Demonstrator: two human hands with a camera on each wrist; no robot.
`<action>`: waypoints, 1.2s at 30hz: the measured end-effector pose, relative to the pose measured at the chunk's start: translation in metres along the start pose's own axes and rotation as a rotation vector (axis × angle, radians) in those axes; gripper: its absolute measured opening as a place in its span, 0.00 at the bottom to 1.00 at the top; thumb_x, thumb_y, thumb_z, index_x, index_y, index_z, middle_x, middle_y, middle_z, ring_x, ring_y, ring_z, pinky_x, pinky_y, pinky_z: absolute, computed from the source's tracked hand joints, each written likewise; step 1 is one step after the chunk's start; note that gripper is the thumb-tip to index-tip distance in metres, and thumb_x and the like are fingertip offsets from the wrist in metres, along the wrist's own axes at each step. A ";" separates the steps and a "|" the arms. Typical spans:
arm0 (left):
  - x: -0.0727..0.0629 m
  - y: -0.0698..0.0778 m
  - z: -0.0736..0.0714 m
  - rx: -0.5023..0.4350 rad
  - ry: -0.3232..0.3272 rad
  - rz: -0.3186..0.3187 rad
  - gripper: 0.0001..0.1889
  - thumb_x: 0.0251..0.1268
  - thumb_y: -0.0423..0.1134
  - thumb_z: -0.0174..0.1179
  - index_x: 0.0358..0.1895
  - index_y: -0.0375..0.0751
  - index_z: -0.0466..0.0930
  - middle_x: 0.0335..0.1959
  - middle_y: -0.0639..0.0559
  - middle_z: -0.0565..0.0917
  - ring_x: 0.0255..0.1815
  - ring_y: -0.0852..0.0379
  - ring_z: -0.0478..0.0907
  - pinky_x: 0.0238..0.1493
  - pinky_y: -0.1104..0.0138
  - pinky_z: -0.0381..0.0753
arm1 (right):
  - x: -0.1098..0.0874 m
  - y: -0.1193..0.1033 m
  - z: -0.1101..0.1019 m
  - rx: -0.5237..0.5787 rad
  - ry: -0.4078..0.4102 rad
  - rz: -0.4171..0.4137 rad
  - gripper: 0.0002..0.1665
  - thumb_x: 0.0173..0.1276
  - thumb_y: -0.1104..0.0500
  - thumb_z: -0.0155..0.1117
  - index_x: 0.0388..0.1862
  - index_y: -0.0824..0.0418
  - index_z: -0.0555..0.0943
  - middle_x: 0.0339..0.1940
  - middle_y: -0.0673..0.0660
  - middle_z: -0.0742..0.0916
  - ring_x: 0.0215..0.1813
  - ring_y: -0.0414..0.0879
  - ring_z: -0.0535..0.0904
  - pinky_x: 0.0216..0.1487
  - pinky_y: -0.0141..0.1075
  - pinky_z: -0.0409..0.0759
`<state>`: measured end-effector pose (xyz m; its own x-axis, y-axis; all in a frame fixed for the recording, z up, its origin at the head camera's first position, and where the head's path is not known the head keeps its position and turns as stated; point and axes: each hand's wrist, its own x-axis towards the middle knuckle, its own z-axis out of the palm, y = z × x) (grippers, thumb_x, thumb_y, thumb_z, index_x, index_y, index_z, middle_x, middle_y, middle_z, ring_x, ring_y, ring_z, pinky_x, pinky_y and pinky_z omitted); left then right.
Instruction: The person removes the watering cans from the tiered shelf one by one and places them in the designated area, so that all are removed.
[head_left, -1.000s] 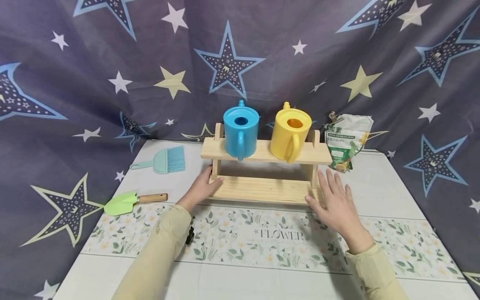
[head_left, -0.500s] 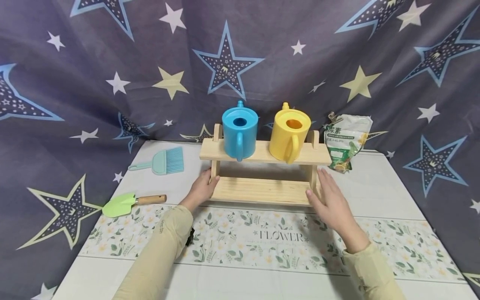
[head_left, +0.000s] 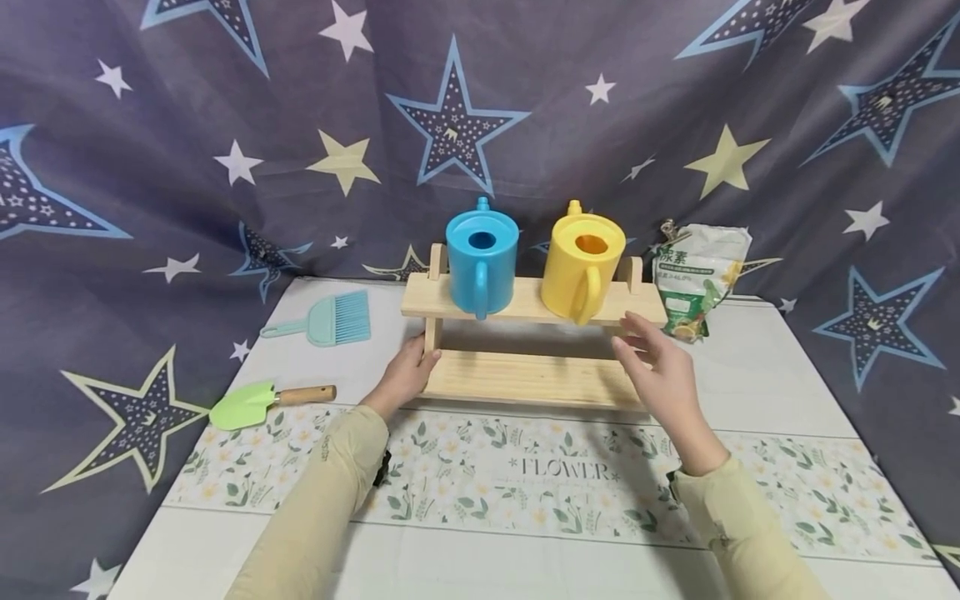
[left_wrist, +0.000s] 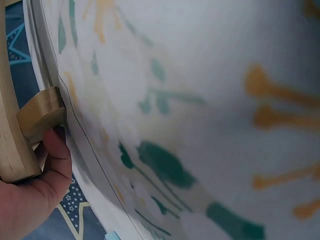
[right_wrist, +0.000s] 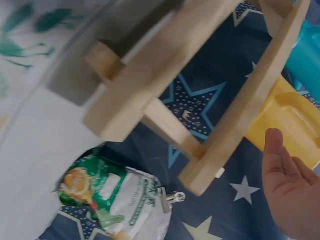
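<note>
A two-tier wooden shelf [head_left: 517, 377] stands at the back of the table. On its top board sit a blue watering can [head_left: 463, 271] and a yellow watering can [head_left: 564, 275], spouts pointing backward. My left hand [head_left: 405, 375] grips the lower board's left end, with fingers curled beneath the wood [left_wrist: 15, 150] in the left wrist view. Slightly bent and holding nothing, my right hand [head_left: 666, 382] is in front of the shelf's right end. In the right wrist view its fingers [right_wrist: 273, 150] are raised, overlapping the yellow can's edge.
A light-blue brush [head_left: 322, 323] and a green trowel [head_left: 243, 407] with a wooden handle lie to the left. Behind the shelf's right end stands a clipped white-and-green bag [head_left: 693, 275]. A flower-print strip [head_left: 480, 483] crosses the table; a star-patterned cloth [head_left: 300, 100] hangs behind.
My right hand has come off the shelf's right side, rising and turning so the fingers bend toward the upper board. The left hand keeps its grip; shelf and cans look unmoved.
</note>
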<state>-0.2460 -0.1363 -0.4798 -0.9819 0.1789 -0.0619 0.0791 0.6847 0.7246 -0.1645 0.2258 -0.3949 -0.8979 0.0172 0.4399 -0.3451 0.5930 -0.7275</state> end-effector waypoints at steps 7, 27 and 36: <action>0.000 0.003 0.000 -0.001 -0.014 -0.007 0.29 0.80 0.44 0.43 0.77 0.35 0.50 0.70 0.33 0.62 0.69 0.38 0.63 0.69 0.46 0.61 | 0.018 -0.010 0.005 0.039 -0.014 0.026 0.28 0.71 0.55 0.64 0.65 0.68 0.74 0.56 0.63 0.84 0.53 0.55 0.83 0.52 0.44 0.81; 0.000 0.001 0.001 -0.003 -0.024 -0.009 0.30 0.80 0.44 0.41 0.77 0.38 0.49 0.71 0.34 0.61 0.70 0.38 0.62 0.69 0.46 0.61 | 0.036 -0.025 0.027 0.051 0.057 0.084 0.19 0.67 0.57 0.68 0.54 0.65 0.82 0.48 0.59 0.87 0.48 0.51 0.84 0.46 0.39 0.84; 0.001 0.000 0.001 -0.009 -0.026 -0.026 0.30 0.80 0.46 0.41 0.78 0.39 0.48 0.72 0.35 0.60 0.71 0.38 0.60 0.71 0.46 0.59 | 0.037 -0.025 0.034 0.048 0.082 0.062 0.17 0.68 0.57 0.68 0.52 0.65 0.83 0.44 0.60 0.88 0.44 0.51 0.85 0.39 0.24 0.80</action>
<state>-0.2473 -0.1353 -0.4802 -0.9788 0.1797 -0.0981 0.0524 0.6830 0.7285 -0.1985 0.1844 -0.3781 -0.8932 0.1190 0.4336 -0.3044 0.5497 -0.7779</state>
